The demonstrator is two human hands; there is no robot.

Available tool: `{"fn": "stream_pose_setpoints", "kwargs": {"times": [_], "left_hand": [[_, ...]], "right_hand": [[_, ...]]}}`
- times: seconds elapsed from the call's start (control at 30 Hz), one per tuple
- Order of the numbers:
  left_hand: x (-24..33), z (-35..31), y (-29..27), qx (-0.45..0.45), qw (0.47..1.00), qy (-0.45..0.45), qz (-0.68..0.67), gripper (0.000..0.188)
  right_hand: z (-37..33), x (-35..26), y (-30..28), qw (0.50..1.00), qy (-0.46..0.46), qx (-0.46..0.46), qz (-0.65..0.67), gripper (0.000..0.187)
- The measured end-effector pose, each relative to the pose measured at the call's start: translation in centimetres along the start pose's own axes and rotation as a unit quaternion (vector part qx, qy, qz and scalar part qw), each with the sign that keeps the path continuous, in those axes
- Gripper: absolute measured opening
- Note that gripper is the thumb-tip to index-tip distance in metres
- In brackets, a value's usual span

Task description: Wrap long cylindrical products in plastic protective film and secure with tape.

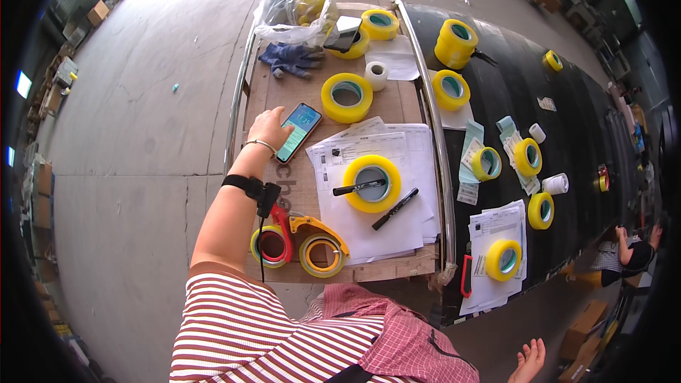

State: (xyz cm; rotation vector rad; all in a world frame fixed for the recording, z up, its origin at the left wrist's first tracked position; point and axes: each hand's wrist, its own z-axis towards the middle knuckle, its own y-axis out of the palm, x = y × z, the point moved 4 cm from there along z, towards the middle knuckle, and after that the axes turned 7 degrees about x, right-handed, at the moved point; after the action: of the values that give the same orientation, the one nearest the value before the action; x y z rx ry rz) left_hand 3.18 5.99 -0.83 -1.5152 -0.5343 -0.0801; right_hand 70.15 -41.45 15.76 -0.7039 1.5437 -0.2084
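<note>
My left hand (270, 130), with a bracelet at the wrist, is over the left side of a wooden-topped cart. Its thumb reaches the left edge of a lit smartphone (299, 132) lying on the boards; thumb and fingers are apart, the fingers partly foreshortened. My right hand (528, 362) hangs at the lower right, away from the cart, fingers spread and holding nothing. Right of the phone, a yellow tape roll (355, 197) sits on printed papers (340, 230), a black marker (360, 187) across it. Another marker (396, 209) rests beside that roll.
Two tape dispensers, red (281, 235) and orange (323, 229), lie at the cart's near edge. Blue gloves (291, 59), tape rolls (347, 98) and a plastic bag (298, 10) are farther back. A metal rail (433, 128) separates a black surface (489, 110) holding more rolls. Another person (616, 255) is at far right.
</note>
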Motion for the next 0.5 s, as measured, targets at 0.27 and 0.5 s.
{"fn": "stream_pose_setpoints", "kwargs": {"times": [0.27, 0.5], "left_hand": [[2.7, -1.2, 1.4, -0.068, 0.989, -0.054, 0.120, 0.103], [4.8, 0.4, 3.0, -0.035, 0.995, -0.033, 0.091, 0.110]], "right_hand": [[-0.3, 0.9, -0.4, 1.000, 0.014, 0.000, 0.006, 0.038], [2.6, 8.2, -4.4, 0.997, 0.041, 0.050, 0.031, 0.045]]}}
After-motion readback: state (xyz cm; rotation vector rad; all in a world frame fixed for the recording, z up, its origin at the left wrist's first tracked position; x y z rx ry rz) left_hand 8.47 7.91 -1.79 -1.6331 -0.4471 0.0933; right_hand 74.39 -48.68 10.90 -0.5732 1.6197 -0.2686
